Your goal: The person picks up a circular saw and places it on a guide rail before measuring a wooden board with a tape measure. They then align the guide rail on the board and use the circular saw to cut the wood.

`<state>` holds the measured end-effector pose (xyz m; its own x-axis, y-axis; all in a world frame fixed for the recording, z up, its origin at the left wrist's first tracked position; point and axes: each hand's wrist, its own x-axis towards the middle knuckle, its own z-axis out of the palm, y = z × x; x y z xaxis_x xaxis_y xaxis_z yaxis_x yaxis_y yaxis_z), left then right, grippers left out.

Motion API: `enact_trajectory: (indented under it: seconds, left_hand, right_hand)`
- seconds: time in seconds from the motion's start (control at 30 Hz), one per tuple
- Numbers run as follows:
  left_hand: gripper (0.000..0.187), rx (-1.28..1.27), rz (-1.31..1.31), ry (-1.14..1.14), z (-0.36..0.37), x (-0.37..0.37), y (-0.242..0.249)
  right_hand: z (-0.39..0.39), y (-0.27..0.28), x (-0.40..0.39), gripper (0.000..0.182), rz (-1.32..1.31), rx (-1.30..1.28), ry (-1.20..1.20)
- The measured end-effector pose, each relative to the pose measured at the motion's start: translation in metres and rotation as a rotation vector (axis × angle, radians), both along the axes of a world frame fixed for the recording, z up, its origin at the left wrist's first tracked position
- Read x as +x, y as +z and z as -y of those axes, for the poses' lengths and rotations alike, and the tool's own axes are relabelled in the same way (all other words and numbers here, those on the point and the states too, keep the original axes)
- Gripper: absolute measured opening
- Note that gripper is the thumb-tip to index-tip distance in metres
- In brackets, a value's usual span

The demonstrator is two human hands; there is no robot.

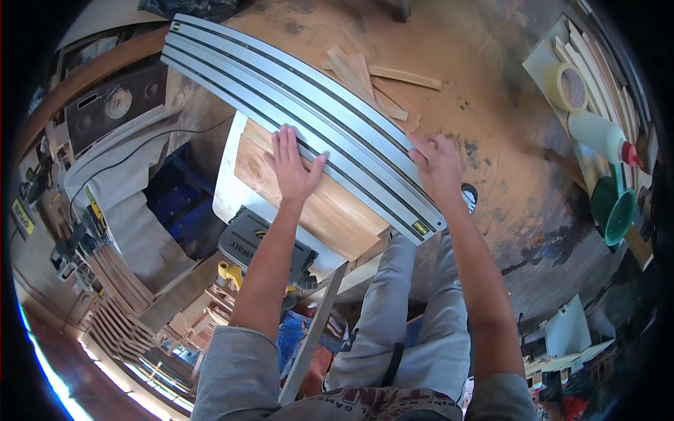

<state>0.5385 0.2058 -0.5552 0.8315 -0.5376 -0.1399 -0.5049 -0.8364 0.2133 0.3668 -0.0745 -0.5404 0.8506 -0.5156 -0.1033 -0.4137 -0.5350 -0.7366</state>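
A long silver guide rail with dark strips point(302, 105) lies diagonally across a wooden board point(337, 210). The board rests on a white surface point(226, 172). My left hand point(293, 165) lies flat with fingers spread, its palm on the board and its fingertips by the rail's near edge. At the rail's far edge, toward its right end, my right hand point(437, 161) has its fingers bent and pressed against the rail. A dark power tool with a yellow part point(260, 242) sits beside the board, below my left forearm.
Wood offcuts point(365, 77) lie on the dusty floor beyond the rail. At the right are a tape roll point(565, 88), a white bottle with a red cap point(597, 132) and a green funnel point(614, 210). A black cable point(140, 144) runs at the left, near stacked wood strips point(116, 274).
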Motion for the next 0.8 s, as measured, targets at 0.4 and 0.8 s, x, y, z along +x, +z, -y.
enact_trajectory:
  seconds: [0.4,0.8]
  left_hand:
    - [0.136,0.303,-0.415,0.175,0.035,0.005,0.062]
    - [0.133,0.169,-0.460,0.250,0.012,0.002,0.055]
  right_hand:
    - [0.005,0.004,0.064,0.036,-0.122,0.074,0.134]
    - [-0.284,0.135,-0.030,0.038,-0.062,0.501,0.583]
